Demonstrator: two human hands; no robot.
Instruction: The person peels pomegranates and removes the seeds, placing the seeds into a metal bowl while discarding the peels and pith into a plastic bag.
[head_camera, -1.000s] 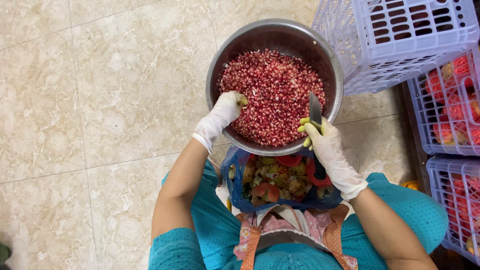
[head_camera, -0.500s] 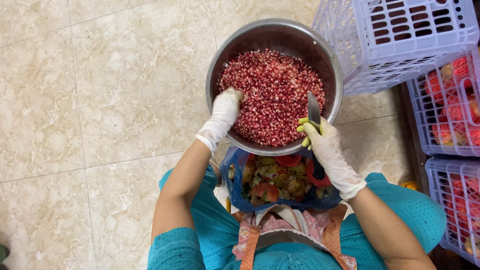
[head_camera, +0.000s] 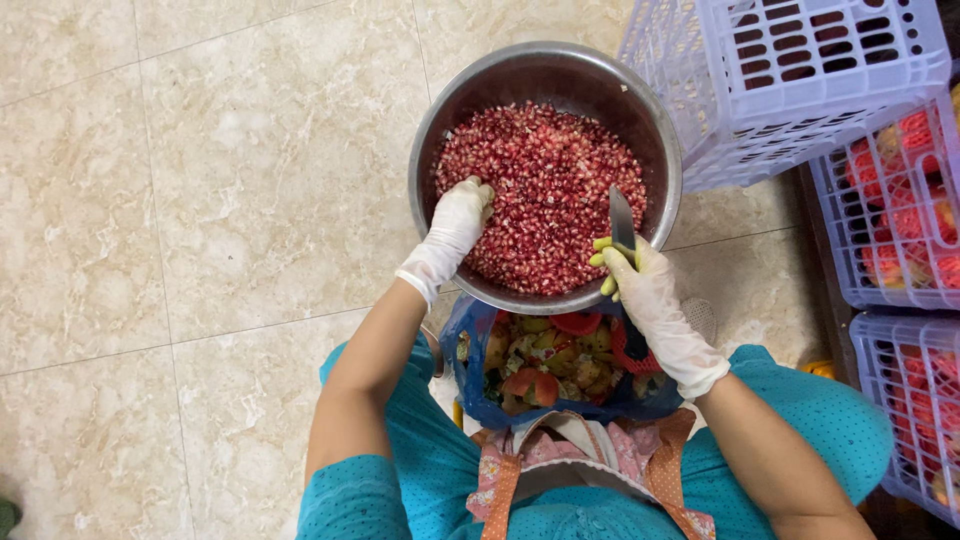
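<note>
A steel bowl (head_camera: 440, 130) on the tiled floor is full of red pomegranate seeds (head_camera: 545, 190). My left hand (head_camera: 456, 225), in a white glove, reaches into the bowl at its near left side with the fingers down among the seeds. My right hand (head_camera: 645, 285), also gloved, rests on the bowl's near right rim and grips a small knife (head_camera: 621, 220) with a yellow-green handle, blade pointing over the seeds. Below the bowl, between my knees, a blue bag (head_camera: 470, 350) holds pomegranate peel scraps (head_camera: 540, 360).
Lilac plastic crates stand at the right: one empty and tipped (head_camera: 800, 70) behind the bowl, two more (head_camera: 890, 210) (head_camera: 915, 400) holding red pomegranates. Beige floor tiles (head_camera: 200, 200) stretch to the left.
My left hand has slid from the bowl's near rim further in among the seeds. The right hand with the knife has stayed where it was.
</note>
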